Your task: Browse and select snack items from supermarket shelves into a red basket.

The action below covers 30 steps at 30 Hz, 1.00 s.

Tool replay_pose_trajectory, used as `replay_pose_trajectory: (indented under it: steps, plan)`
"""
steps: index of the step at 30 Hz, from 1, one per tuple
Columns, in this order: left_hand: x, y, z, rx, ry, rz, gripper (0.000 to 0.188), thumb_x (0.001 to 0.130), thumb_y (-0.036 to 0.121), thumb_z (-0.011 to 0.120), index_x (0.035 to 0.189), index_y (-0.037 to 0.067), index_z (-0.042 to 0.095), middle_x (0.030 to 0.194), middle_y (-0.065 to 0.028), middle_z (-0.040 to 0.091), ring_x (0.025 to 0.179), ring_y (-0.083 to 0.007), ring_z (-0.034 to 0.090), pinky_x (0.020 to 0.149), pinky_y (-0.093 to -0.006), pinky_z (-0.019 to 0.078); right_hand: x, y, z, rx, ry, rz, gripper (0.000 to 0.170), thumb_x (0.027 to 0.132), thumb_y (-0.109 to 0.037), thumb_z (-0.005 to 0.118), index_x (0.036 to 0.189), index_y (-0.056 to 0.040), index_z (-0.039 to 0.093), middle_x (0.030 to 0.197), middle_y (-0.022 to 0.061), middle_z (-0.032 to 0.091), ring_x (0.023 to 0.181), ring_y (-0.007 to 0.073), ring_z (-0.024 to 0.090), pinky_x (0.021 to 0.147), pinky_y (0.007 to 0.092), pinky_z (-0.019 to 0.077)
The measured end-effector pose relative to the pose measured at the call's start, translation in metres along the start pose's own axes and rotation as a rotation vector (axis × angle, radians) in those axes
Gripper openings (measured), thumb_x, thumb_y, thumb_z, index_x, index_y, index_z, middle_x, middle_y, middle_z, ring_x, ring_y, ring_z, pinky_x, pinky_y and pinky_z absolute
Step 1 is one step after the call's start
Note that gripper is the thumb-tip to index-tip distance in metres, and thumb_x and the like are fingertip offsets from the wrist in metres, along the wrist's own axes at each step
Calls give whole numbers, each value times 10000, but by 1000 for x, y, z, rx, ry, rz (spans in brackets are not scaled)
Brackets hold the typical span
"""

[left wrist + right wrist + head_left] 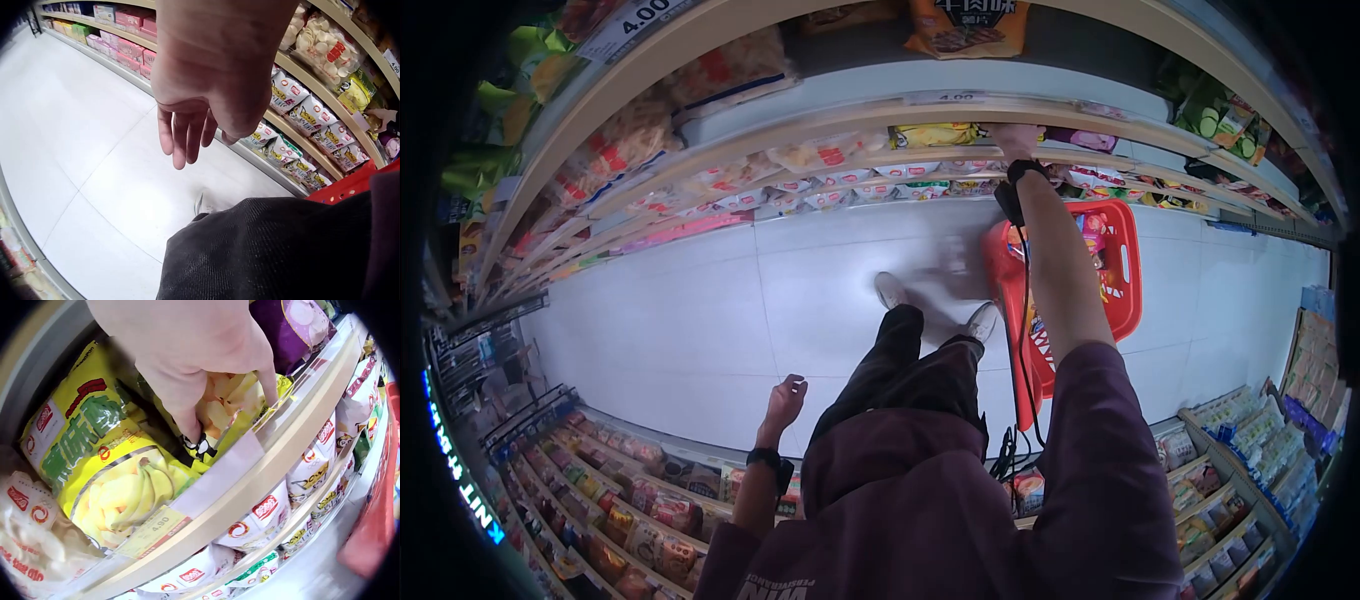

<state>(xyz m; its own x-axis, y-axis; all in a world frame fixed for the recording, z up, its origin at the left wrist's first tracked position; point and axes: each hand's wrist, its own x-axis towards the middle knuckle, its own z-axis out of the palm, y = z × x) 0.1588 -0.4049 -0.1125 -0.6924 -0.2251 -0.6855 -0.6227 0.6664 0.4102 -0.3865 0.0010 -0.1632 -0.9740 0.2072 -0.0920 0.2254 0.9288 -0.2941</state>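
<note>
In the right wrist view my right hand [187,350] reaches onto a shelf and grips a yellow snack bag [228,403], thumb and fingers on either side of it. Left of that bag lies another yellow bag [106,450] with bananas printed on it; a purple bag [290,331] is to the right. The head view has the right hand [1014,137] at the shelf, its fingers mostly hidden. My left hand [785,402] hangs in the air, holding nothing; in the left wrist view the fingers of this hand [212,94] point down, relaxed.
A red basket [1128,270] with colourful packages stands on the floor below my right arm. White snack bags [309,115] line the lower shelves. Behind me runs another stocked shelf [650,510]. Dark cables hang beside my right arm. Pale tiled floor [700,300] lies between the shelves.
</note>
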Motion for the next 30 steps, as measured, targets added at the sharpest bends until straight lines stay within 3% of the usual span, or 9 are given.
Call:
replay_pose_trajectory:
  steps: [6,10,12,13,17,21,24,28,30]
  plan:
    - [-6,-9,5,-33,-7,-15,226,903,229,608,1019,35,628,833,-217,686,812,-380,677,710,-442,547,3,13,7,138,131,-142,779,646,-531,793,1277,-143,553,1316,111,562,1263,323,456,1053,414,329]
    - [-1,-10,4,11,-5,10,213,898,231,618,987,38,628,838,-215,688,816,-379,677,716,-440,551,9,25,5,235,-163,-198,875,718,-537,746,1359,-30,433,1362,211,479,1266,378,440,1053,417,366]
    - [5,-2,2,2,4,27,211,896,234,620,976,39,628,833,-214,687,812,-380,675,714,-442,552,-12,36,0,198,-86,-131,928,761,-579,687,1388,26,370,1396,277,411,1290,422,402,1080,482,337]
    - [8,1,1,-15,4,43,212,895,237,619,973,40,628,827,-215,685,808,-382,674,712,-443,551,-27,50,-11,314,-67,-260,933,796,-529,680,1364,122,327,1404,359,336,1307,456,364,1099,430,346]
    - [30,16,3,24,10,91,213,894,244,615,961,43,628,805,-210,681,785,-384,670,698,-451,549,-93,105,-49,351,-377,-422,676,870,-430,628,1364,-2,454,1315,270,514,1232,404,495,1041,455,405]
    - [49,41,14,64,-31,188,210,897,245,606,947,41,625,785,-202,680,783,-376,671,712,-456,542,-171,168,-101,234,-914,-191,544,898,-393,632,1307,-50,528,1140,148,656,1044,273,634,912,357,497]
    - [69,69,28,198,-52,494,201,906,233,593,980,49,624,891,-185,687,813,-363,666,739,-446,535,-230,243,-105,221,-769,-244,517,862,-411,648,1179,-7,590,1077,212,669,1003,338,648,848,412,514]
    - [47,202,31,121,-32,422,238,928,193,565,1104,35,587,1069,-165,640,840,-340,656,774,-422,523,-294,298,-131,116,-846,-55,437,838,-354,650,1137,-37,614,957,227,679,918,392,654,801,470,526]
    - [26,259,36,100,57,633,269,936,180,557,1147,14,561,1095,-174,614,898,-331,640,808,-401,511,-326,367,-73,166,-754,-170,464,838,-312,660,1210,-44,589,1114,205,656,1017,332,644,850,414,522]
